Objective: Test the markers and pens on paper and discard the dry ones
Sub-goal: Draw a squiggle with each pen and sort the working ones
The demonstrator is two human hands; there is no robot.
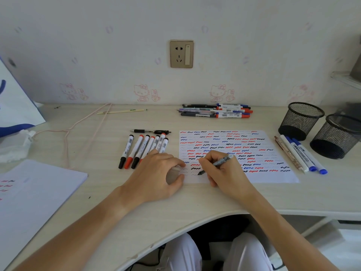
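The white test sheet (263, 153) is covered in rows of red, black and blue squiggles. Beside it lie white markers (144, 149) with black and red caps. Two black mesh cups (300, 120) stand before pale wallpaper (78, 55) printed with pink cartoon cats.

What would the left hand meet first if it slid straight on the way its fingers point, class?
The left hand points right, fingertips on the paper's left edge. Straight ahead, it would probably first meet the tip of the marker held in the right hand, though depth is hard to judge.
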